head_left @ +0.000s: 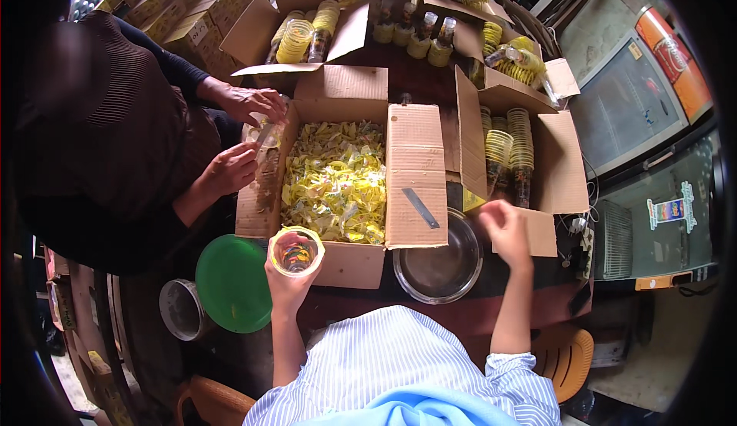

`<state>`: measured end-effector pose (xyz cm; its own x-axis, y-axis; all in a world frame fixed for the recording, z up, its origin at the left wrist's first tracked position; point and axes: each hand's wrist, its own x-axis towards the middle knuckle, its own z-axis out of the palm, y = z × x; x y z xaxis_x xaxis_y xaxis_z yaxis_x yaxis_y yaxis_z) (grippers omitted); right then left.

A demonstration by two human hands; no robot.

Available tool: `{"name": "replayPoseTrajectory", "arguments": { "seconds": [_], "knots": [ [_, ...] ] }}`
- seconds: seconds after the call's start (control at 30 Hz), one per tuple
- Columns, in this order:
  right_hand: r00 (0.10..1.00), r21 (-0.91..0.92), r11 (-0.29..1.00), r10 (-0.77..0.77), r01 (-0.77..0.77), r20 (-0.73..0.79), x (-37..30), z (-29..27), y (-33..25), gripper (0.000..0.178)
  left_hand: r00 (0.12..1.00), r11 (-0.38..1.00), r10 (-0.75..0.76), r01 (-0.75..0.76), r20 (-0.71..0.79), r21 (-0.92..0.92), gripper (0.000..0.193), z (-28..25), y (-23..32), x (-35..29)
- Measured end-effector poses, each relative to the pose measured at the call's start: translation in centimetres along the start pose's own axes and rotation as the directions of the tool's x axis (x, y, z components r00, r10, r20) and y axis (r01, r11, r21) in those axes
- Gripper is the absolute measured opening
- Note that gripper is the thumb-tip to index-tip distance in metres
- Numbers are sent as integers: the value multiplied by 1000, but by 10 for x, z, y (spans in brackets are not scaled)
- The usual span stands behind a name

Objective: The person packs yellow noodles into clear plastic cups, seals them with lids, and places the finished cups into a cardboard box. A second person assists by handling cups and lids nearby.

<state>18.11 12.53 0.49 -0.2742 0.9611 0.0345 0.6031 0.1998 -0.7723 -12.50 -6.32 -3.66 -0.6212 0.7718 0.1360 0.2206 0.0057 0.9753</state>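
Observation:
My left hand (285,292) is closed around a clear plastic cup (296,252) with a patterned inside, held mouth up in front of the open carton (349,266). That carton is filled with small yellow-and-white wrapped packets (334,184). My right hand (508,234) is raised beside a second carton (543,230), its fingers curled together and slightly blurred. Whatever may be in them cannot be made out. A yellow triangular piece (474,199) shows just past its fingertips. Stacks of cups (520,150) stand in that second carton. Below and left of my right hand lies a round metal basin (441,261).
A co-worker's hands (234,169) hold a thin strip at the carton's left flap. A metal ruler (421,208) lies on its right flap. A green round lid (234,284) and grey bucket (183,309) are at left. Another carton of cups (295,41) and capped jars (418,42) stand behind.

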Motion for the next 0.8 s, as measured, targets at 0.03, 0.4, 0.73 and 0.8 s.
{"name": "replayPoseTrajectory", "arguments": {
  "seconds": [0.03, 0.4, 0.73, 0.8],
  "knots": [
    [1000, 41, 999, -24, 23, 14, 4, -11, -18, 8, 1000, 1000, 7, -7, -10, 8, 51, -1, 0, 0],
    [878, 727, 680, -399, 90, 264, 125, 62, -43, 36, 994, 999, 45, -43, -98, 15, 51, -11, 13, -5],
    [988, 147, 978, -150, 151, -20, 49, 79, -10, 40, 996, 998, 52, -50, -69, 28, 52, -8, 5, -6],
    [972, 50, 975, -213, 219, -101, 17, 92, 19, 47, 998, 999, 50, -49, -33, 15, 51, -3, 7, -3]
  ]
}}
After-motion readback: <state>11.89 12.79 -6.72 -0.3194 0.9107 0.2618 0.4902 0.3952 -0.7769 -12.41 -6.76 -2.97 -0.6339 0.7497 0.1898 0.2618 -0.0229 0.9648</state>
